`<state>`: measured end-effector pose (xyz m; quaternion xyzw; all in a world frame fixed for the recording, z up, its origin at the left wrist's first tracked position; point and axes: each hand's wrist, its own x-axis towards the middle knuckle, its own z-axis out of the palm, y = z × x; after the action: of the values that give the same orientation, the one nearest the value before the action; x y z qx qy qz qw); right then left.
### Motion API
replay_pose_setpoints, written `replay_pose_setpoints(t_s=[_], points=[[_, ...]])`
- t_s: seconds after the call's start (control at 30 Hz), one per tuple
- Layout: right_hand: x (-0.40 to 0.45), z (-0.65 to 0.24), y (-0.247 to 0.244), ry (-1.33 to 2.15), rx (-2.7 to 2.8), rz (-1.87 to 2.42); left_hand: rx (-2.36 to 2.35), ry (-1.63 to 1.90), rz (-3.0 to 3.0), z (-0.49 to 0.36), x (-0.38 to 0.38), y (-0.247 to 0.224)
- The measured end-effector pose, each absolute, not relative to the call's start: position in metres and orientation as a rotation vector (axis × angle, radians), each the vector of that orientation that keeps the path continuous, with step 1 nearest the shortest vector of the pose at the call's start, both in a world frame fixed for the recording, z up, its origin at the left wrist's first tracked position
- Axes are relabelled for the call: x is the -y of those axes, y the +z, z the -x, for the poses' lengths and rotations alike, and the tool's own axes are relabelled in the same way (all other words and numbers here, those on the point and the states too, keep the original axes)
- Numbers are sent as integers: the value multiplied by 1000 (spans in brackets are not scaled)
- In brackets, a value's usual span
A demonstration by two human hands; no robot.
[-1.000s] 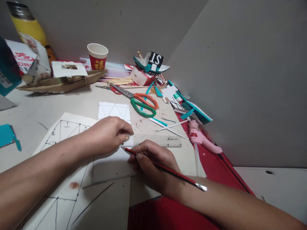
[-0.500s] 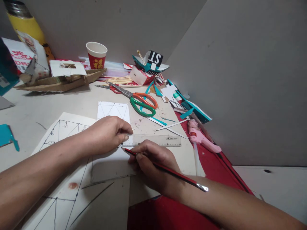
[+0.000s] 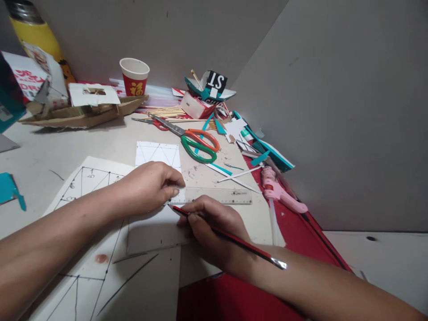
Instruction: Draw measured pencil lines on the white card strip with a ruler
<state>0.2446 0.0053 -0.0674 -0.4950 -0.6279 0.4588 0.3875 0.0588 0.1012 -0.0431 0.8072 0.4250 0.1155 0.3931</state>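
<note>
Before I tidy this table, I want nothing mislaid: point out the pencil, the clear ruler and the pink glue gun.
Pencil (image 3: 243, 243), head view: on its shaft.
Clear ruler (image 3: 228, 195), head view: on its flat face.
Pink glue gun (image 3: 277, 192), head view: on its body.

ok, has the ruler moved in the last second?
No. The ruler keeps its place against the green-and-orange scissors; both drift slightly left in view together, likely just camera motion.
</note>
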Motion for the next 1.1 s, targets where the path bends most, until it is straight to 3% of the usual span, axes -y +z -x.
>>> replay_pose_setpoints(t_s=[0.87, 1.1], points=[[-5, -247, -68, 1128, 1670, 1303, -1072, 314, -1993, -59, -101, -43], [-4, -251, -65, 1329, 1479, 1214, -1026, 366, -1861, -56, -101, -45]])
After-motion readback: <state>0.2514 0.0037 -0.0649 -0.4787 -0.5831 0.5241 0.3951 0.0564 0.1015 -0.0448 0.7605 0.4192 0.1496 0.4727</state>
